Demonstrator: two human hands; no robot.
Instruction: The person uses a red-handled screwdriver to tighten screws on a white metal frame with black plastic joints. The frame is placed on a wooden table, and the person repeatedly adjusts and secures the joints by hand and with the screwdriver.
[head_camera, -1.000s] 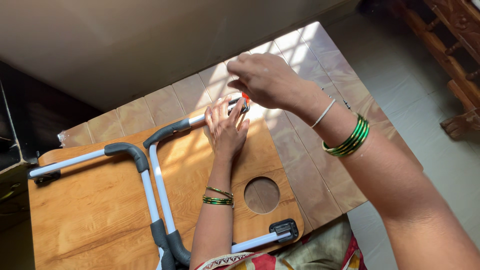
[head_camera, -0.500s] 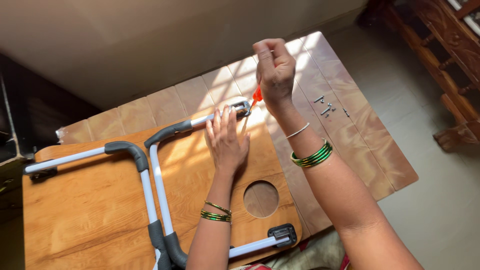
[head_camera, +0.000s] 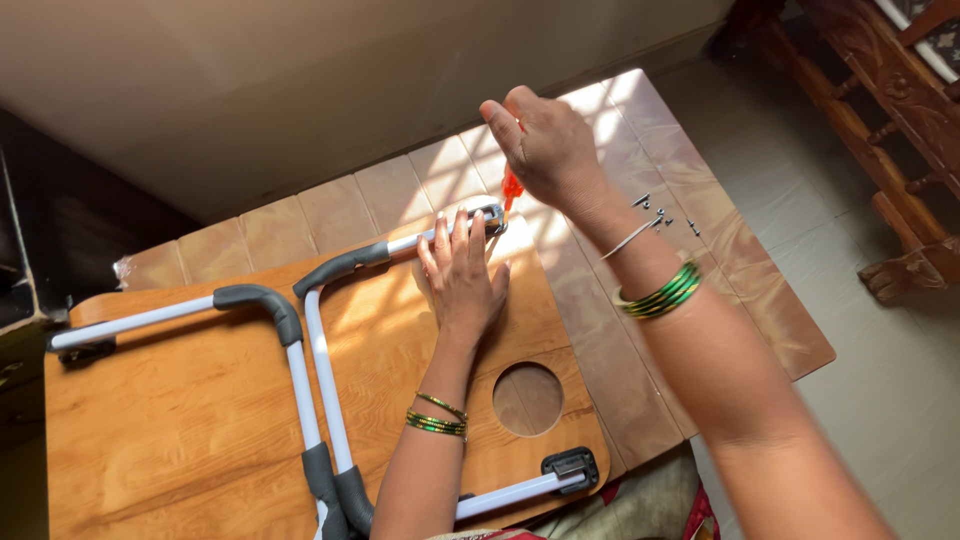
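Observation:
A wooden board (head_camera: 180, 420) with a round hole (head_camera: 527, 398) lies upside down on the floor. Two white tube legs with grey bends (head_camera: 320, 340) lie folded across it. My left hand (head_camera: 462, 275) rests flat on the board, fingers over the far end of one leg beside its black bracket (head_camera: 490, 213). My right hand (head_camera: 545, 148) is closed on an orange-handled screwdriver (head_camera: 511, 187), held upright with its tip down at that bracket.
Several loose screws (head_camera: 660, 212) lie on the tiled mat to the right of the board. A second black bracket (head_camera: 571, 467) sits at the board's near corner. A carved wooden chair (head_camera: 890, 130) stands at the right. A wall runs behind the board.
My right hand has risen from low over the bracket and now holds the screwdriver upright above it. My left hand stays pressed on the board.

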